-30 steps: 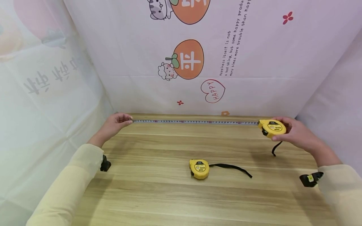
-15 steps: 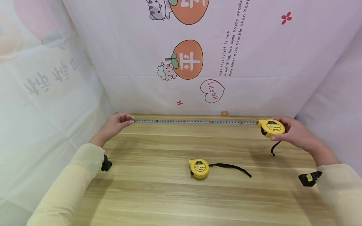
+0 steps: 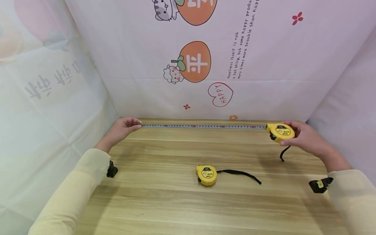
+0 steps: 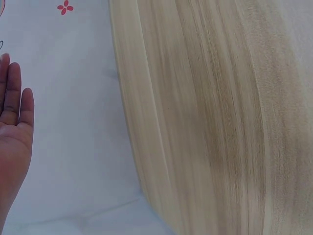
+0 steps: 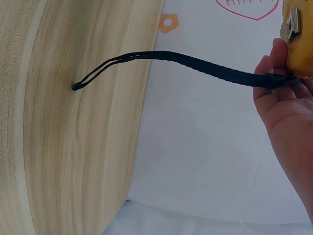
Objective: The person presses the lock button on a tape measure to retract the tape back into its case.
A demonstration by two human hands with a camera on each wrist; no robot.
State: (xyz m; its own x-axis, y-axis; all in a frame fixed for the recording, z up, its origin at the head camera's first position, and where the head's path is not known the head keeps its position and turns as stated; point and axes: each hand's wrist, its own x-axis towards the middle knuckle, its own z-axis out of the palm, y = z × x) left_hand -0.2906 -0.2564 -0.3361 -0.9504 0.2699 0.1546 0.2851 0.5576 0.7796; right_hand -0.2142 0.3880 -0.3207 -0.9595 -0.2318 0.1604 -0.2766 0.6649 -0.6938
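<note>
My right hand (image 3: 305, 137) grips a yellow tape measure (image 3: 281, 133) at the right, fingers behind its case and thumb at the near side. From the case the numbered blade (image 3: 202, 126) runs out leftward in a straight line. At its far end my left hand (image 3: 124, 129) pinches the blade's tip between thumb and fingers; the tip itself is mostly hidden. In the left wrist view only part of the left hand (image 4: 14, 127) shows, without the blade. A black strap (image 5: 195, 63) hangs from the held tape measure in the right wrist view, beside the right hand (image 5: 293, 122).
A second yellow tape measure (image 3: 207, 175), its blade not showing, lies on the wooden tabletop (image 3: 164, 205) with its black strap (image 3: 241, 173) stretched right. A printed white cloth (image 3: 141, 94) rises behind the table, and pale cloth walls (image 3: 349, 94) stand at both sides.
The exposed blade has become slightly shorter. My left hand has drifted a little right with the tip, and my right hand slightly left with the case. The second tape measure stays put.
</note>
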